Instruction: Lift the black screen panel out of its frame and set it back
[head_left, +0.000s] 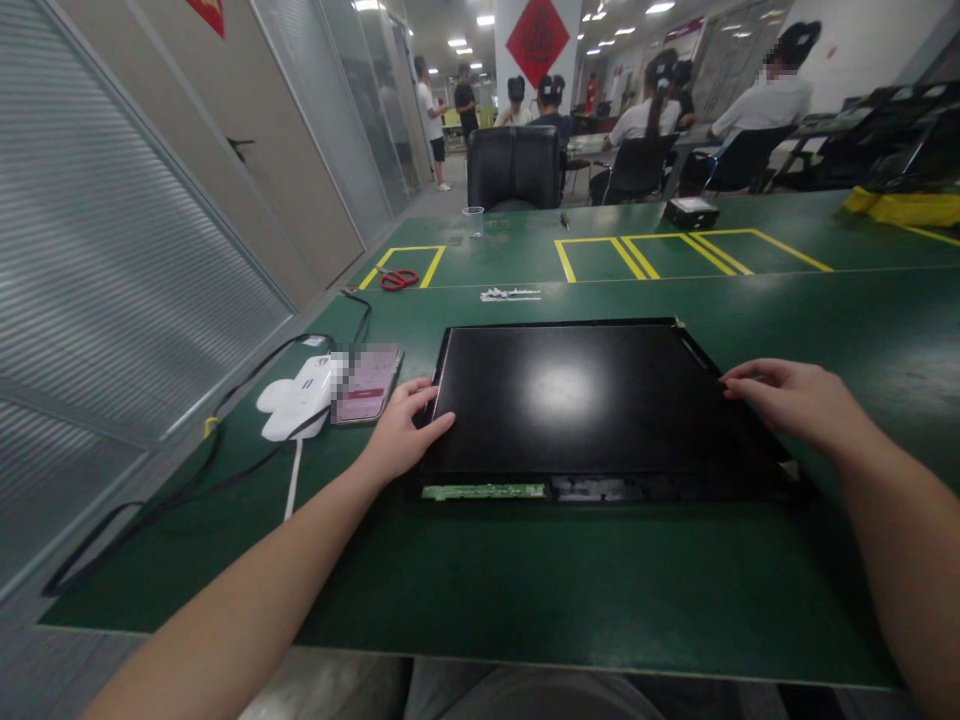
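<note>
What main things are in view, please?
Display panel: one, black, centre
Circuit board: one, green, panel's front
Table: one, green, foreground
Phone: one, pinkish screen, left
Corded device: one, white, left
Cabling: uncounted, black, left
Scissors: one, red-handled, far left
Scraps: several, white, beyond panel
Cup: one, clear, far edge
Box: one, dark, far right
Tape outlines: several, yellow, far side
Chairs: several, black, background
People: several, mixed clothing, background
Door: one, beige, left
Diamond decoration: one, red, background
Left hand: one, bare, panel's left
Right hand: one, bare, panel's right
</note>
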